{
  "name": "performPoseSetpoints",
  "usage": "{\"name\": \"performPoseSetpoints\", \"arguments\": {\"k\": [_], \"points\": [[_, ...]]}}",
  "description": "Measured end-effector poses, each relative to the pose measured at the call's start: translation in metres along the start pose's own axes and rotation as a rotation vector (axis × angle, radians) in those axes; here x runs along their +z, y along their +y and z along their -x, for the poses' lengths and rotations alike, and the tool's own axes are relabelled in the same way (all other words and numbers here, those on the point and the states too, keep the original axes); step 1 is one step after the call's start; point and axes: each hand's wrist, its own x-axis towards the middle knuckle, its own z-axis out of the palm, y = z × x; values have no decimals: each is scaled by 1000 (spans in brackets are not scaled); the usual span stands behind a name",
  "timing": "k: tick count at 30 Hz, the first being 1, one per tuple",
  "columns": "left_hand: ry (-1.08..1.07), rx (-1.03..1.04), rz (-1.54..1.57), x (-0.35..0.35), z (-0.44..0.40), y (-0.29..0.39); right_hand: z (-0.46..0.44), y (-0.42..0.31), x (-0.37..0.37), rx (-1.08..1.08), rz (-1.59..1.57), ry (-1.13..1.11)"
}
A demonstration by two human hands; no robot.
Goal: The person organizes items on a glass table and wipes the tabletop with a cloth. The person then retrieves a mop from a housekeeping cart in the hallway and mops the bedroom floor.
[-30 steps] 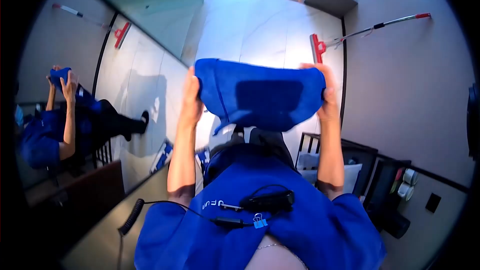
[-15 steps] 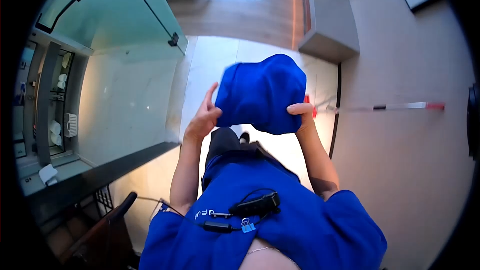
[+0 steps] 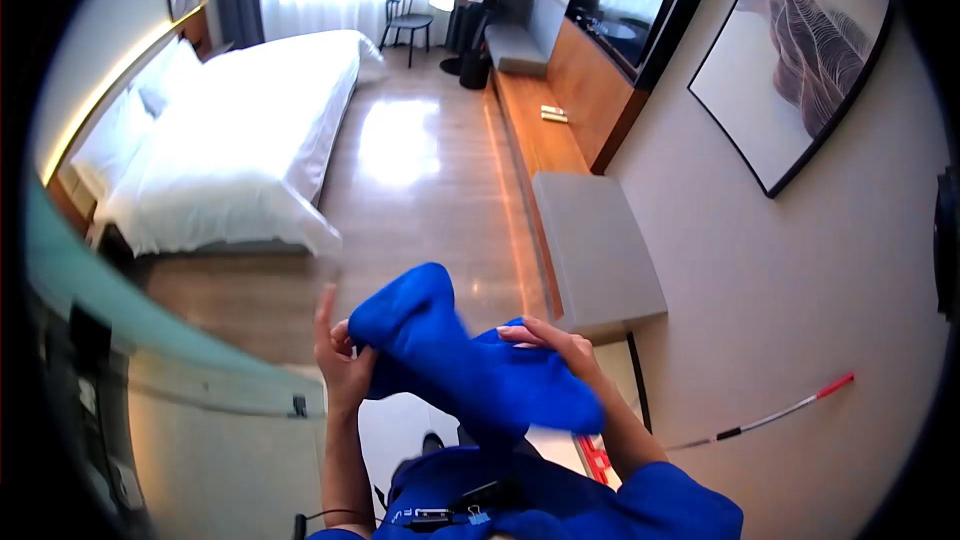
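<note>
From the head camera, the only view here, I take the grey padded bench by the wall as my bearing. The blue cloth is up in the air on the near side of that bench, a little left of it, clear of the floor and held close in front of the blue shirt. The left hand has its grip closed on one edge, thumb and curled fingers pinching the fabric while the forefinger sticks up free. The right hand, nearer the bench, lays its fingers across the upper fold; its thumb is hidden, so I cannot tell how tightly that grip closes. A second ago the cloth was stretched broad between two hands set well apart; now the hands are closer and it has folded into a slanting, bulging bundle, one end blurred by motion. The outlook has swung round too, from the pale tiles to the bedroom, with the bed beyond the bench to its left and the television further along its wall. I'd judge from this that the cloth is being turned over and reshaped in the hands, not pressed against anything. The red-ended pole leans nearer than the bench, to its right, untouched.
</note>
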Motion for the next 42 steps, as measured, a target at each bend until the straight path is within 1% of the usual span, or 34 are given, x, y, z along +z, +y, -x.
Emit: {"name": "performPoseSetpoints", "arguments": {"k": [1, 2, 3, 5, 6, 9, 10, 11, 13, 14, 15, 16, 17, 19, 20, 21, 23, 25, 27, 28, 29, 31, 32, 33, 35, 37, 38, 39, 40, 42], "points": [[-91, 3, -84, -4, -40, -39, -34, 10, -11, -157, 213, 65], [-177, 7, -166, -1, -80, -70, -62, 45, -31, -119, 442, 63], [-136, 72, -158, 20, -119, -65, -85, 77, -46, 2, 431, 105], [-217, -18, -152, 35, -179, -116, -132, 144, -73, 239, 399, 177], [-249, -73, -181, 44, -206, -132, -157, 178, -83, 272, 276, 247], [-343, -124, -287, 55, -282, -209, -249, 268, -121, 265, -10, 185], [-289, -245, -199, 58, -301, -240, -283, 294, -125, 264, -160, 212], [-243, -376, -119, 54, -315, -260, -319, 312, -129, 321, -213, 221], [-66, -577, 36, 68, -352, -277, -389, 342, -142, 465, -305, 226], [68, -756, 119, 73, -369, -289, -428, 351, -145, 487, -337, 225], [113, -688, 291, 74, -381, -315, -467, 359, -149, 493, -348, 211], [145, -724, 353, 79, -399, -331, -507, 370, -151, 492, -357, 197], [174, -759, 411, 84, -421, -346, -547, 379, -153, 423, -239, 178], [267, -850, 608, 98, -470, -375, -621, 404, -155, 335, -131, 117], [313, -901, 707, 106, -497, -397, -656, 416, -158, 317, -35, 118], [250, -926, 783, 110, -522, -423, -686, 410, -157, 309, 56, 117], [117, -969, 940, 116, -582, -471, -737, 424, -152, 230, 115, 25], [7, -999, 910, 142, -663, -485, -778, 459, -146, 1, 106, -181], [-151, -844, 334, 164, -738, -514, -829, 464, -164, 147, -133, -378], [-147, -941, 383, 169, -779, -532, -862, 460, -186, 461, -404, -500], [-155, -926, 350, 179, -814, -547, -881, 495, -200, 481, -569, -451], [-174, -889, 272, 199, -883, -576, -925, 517, -245, 699, -671, -302], [-194, -842, 255, 214, -920, -572, -944, 537, -265, 781, -662, -161], [-210, -736, 208, 223, -947, -594, -962, 554, -278, 861, -657, -21], [-293, -617, 145, 247, -1008, -620, -1003, 578, -306, 1007, -731, 325], [-366, -596, 131, 274, -1063, -643, -1041, 639, -321, 887, -1011, 536], [-371, -610, 132, 286, -1086, -658, -1064, 681, -325, 879, -926, 571], [-381, -619, 126, 295, -1111, -673, -1089, 715, -324, 858, -887, 561], [-410, -573, 4, 299, -1135, -697, -1122, 741, -330, 829, -839, 554], [-411, -550, -3, 309, -1190, -729, -1189, 780, -344, 739, -707, 519]]}}
